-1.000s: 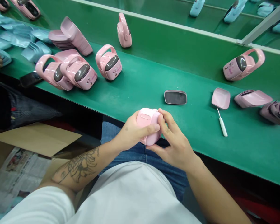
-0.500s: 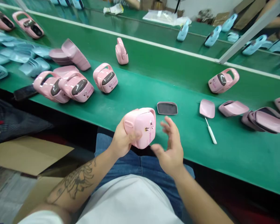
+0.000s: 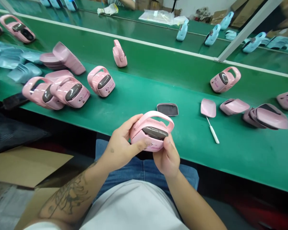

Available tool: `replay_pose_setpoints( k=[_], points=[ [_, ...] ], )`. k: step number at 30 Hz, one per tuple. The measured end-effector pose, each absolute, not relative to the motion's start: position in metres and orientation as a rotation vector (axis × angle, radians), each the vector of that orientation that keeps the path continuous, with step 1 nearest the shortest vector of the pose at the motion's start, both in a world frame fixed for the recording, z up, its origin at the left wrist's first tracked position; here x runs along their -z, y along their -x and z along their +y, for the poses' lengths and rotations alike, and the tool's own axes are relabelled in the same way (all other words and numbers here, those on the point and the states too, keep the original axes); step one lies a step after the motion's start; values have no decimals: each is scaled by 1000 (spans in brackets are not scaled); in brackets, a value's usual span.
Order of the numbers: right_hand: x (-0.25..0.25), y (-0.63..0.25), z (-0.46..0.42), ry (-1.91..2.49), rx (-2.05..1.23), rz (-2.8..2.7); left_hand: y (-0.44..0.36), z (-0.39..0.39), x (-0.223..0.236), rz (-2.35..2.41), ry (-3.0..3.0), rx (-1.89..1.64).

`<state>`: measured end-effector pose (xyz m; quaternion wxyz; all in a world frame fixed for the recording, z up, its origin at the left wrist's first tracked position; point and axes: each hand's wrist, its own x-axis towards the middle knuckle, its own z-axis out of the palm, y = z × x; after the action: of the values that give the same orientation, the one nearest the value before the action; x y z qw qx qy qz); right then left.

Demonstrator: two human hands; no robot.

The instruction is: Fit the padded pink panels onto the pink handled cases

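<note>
I hold a pink handled device (image 3: 151, 131) with a dark glossy panel in both hands, just above the near edge of the green conveyor belt (image 3: 144, 92). My left hand (image 3: 120, 147) wraps its left side, thumb across the front. My right hand (image 3: 166, 156) grips it from below, thumb by the dark panel. A loose dark panel (image 3: 167, 109) lies on the belt just beyond the device.
Three finished pink devices (image 3: 69, 91) stand at the left, one more (image 3: 224, 80) at the right. Stacked pink shells (image 3: 64, 57) and blue parts (image 3: 21, 64) lie far left. A pink cover (image 3: 208, 108), a white tool (image 3: 213, 132) and pink shells (image 3: 266, 115) lie right. A cardboard box (image 3: 26, 166) sits lower left.
The device has been turned so that its dark panel and handle face up. My right hand, open half a second ago, has closed on it again.
</note>
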<state>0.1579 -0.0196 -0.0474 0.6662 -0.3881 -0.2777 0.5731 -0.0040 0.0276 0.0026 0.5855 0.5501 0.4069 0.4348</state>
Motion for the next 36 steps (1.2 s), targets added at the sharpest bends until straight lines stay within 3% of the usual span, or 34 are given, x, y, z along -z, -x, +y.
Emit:
replay_pose_setpoints(
  k=[13, 24, 36],
  points=[
    [43, -185, -33, 945, -1130, -1064, -2, 11, -13, 911, -1268, -1067],
    [55, -158, -23, 1074, -965, -1109, -28, 47, 31, 1017, -1050, -1379],
    [42, -169, -29, 1083, -926, -1260, -24, 38, 35, 1174, -999, -1527]
  ],
)
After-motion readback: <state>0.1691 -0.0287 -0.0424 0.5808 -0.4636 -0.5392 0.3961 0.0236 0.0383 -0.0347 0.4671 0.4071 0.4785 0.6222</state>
